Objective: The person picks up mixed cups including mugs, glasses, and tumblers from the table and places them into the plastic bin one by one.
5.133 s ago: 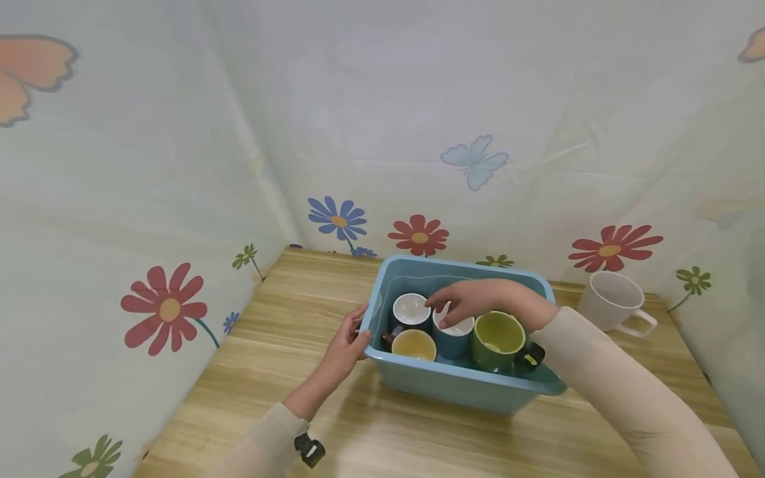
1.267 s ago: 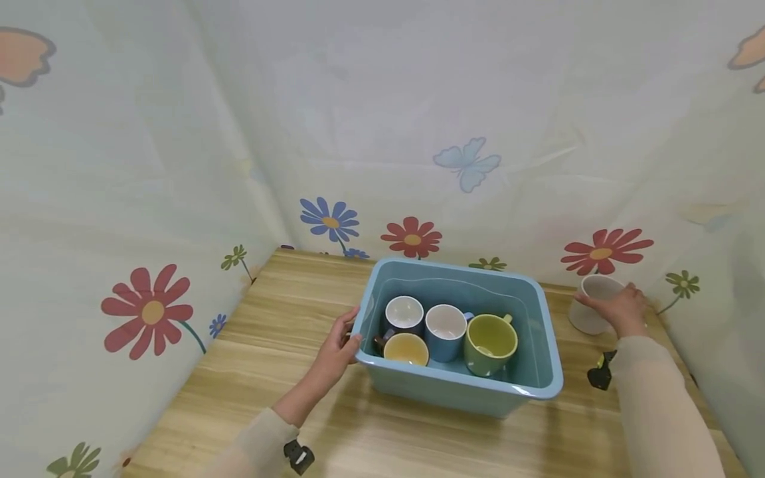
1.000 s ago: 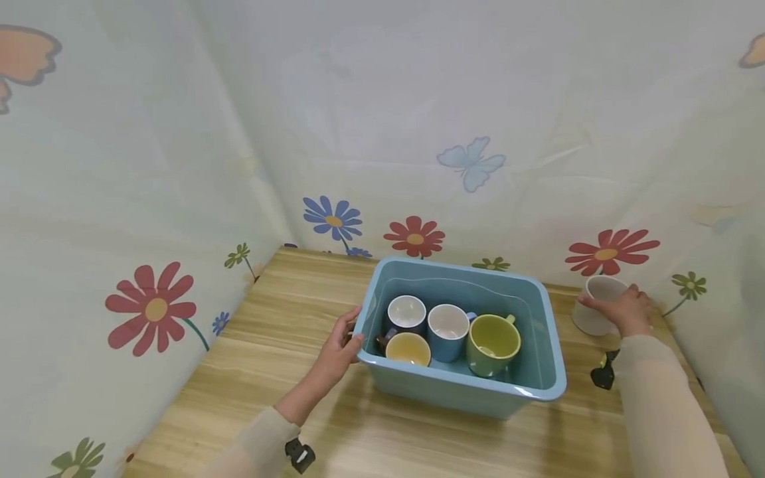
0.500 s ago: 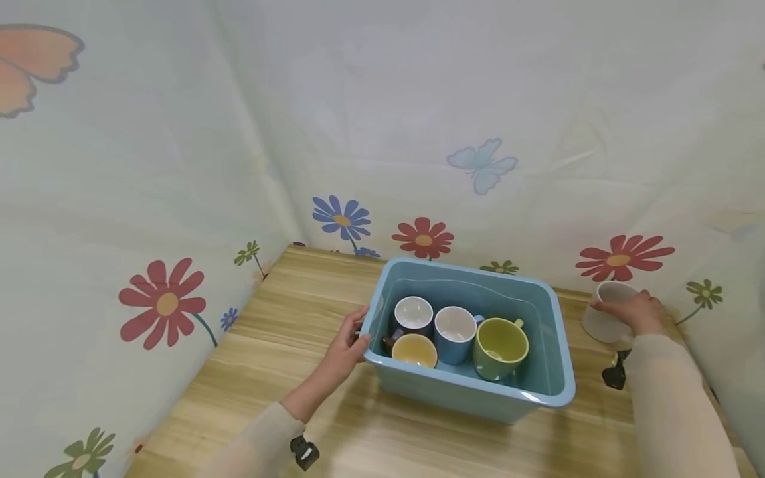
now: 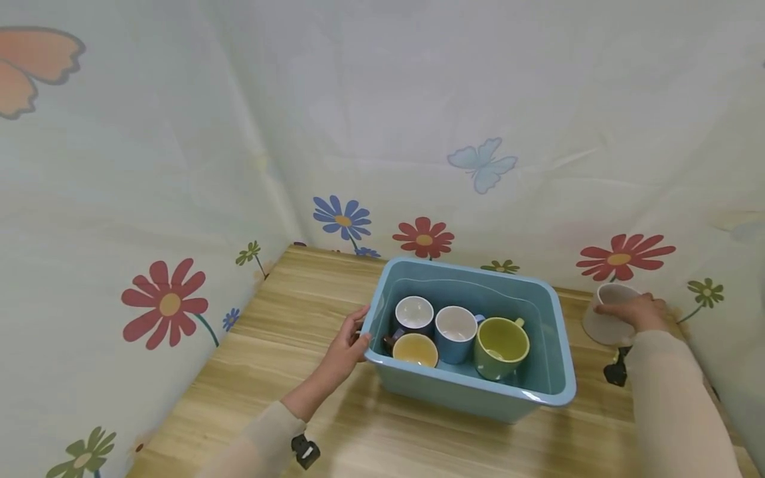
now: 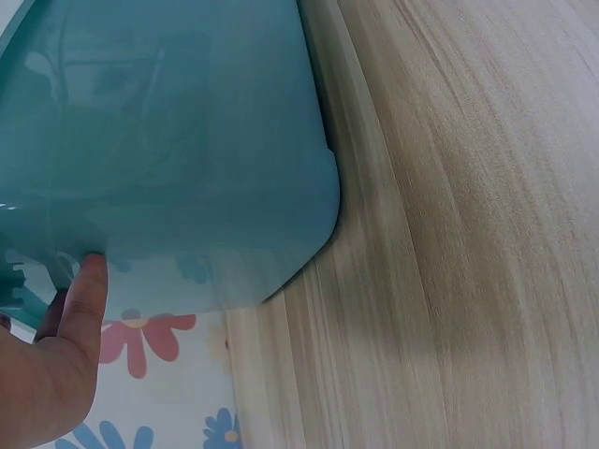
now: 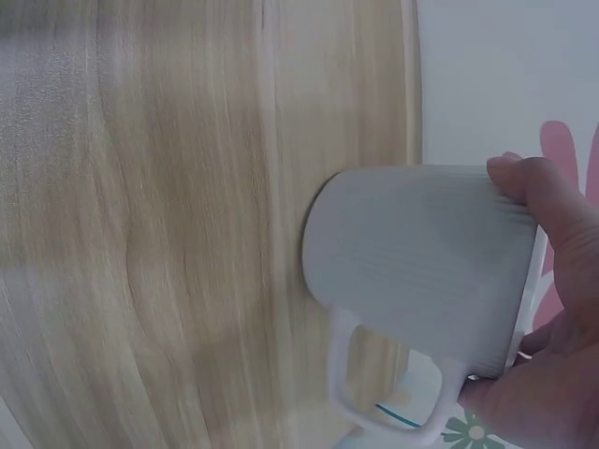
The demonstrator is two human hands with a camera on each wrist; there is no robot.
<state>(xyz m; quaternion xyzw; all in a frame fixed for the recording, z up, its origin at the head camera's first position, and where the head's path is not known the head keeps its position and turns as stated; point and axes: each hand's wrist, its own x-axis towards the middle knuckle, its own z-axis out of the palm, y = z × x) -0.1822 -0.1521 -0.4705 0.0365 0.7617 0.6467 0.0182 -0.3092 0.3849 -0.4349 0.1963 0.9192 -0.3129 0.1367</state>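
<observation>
At the left end of the light blue plastic bin (image 5: 448,392), my left hand (image 5: 345,344) holds the rim, with the thumb near the top edge. In the left wrist view one fingertip (image 6: 92,271) presses the bin's outer wall. To the right of the bin, my right hand (image 5: 641,312) grips a ribbed white mug (image 7: 412,262) from above by its rim. The mug stands upright on the table, its handle (image 7: 342,365) showing in the right wrist view. Inside the bin are a green mug (image 5: 493,362), a blue mug (image 5: 452,345), a dark mug (image 5: 414,313) and a yellow-lined mug (image 5: 415,348).
A wood-grain table (image 5: 287,299) carries everything. Floral sheeting (image 5: 382,133) rises along its back and both sides. Within the bin, its bare right end wall (image 5: 546,332) lies beyond the green mug.
My right hand has gone from above the mugs in the bin to the white mug on the right, taking hold of its rim. The left hand stays at the bin; the view shifts slightly.
</observation>
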